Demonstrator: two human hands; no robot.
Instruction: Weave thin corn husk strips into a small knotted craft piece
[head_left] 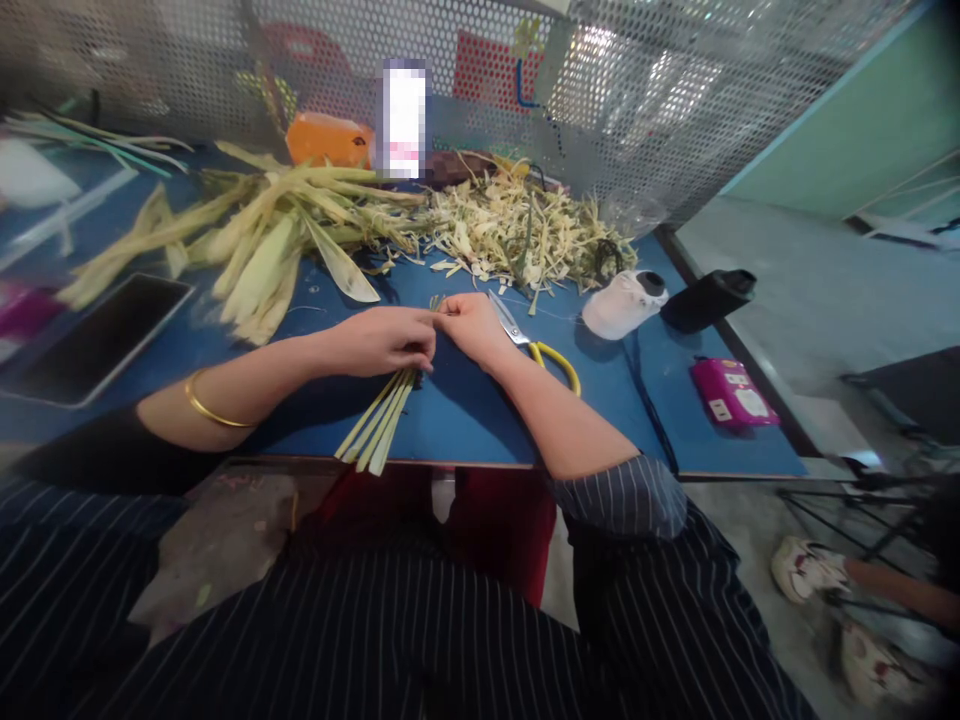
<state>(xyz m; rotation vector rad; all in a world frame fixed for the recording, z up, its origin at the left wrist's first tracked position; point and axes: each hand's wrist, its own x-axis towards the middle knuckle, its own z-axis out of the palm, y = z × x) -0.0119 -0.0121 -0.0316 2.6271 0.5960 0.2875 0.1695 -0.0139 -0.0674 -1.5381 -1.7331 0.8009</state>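
My left hand [397,342] is closed around a bundle of pale green leaf strips [381,420], whose flat ends fan out toward the table's front edge. My right hand [474,325] meets it at the fingertips, in a pinch by the bundle's far end; what it pinches is too small to make out. Just right of that hand lie scissors with yellow handles [559,362], their blades partly spread. Beyond both hands are long dried leaves [277,240] and a heap of cut leaf scraps [517,235].
A white thread spool [619,303], a black spool [709,300] and a purple tissue pack [733,392] occupy the right side. A dark phone-like slab [101,335] lies at left. An orange object [328,140] stands at the back, before a perforated metal screen [480,60].
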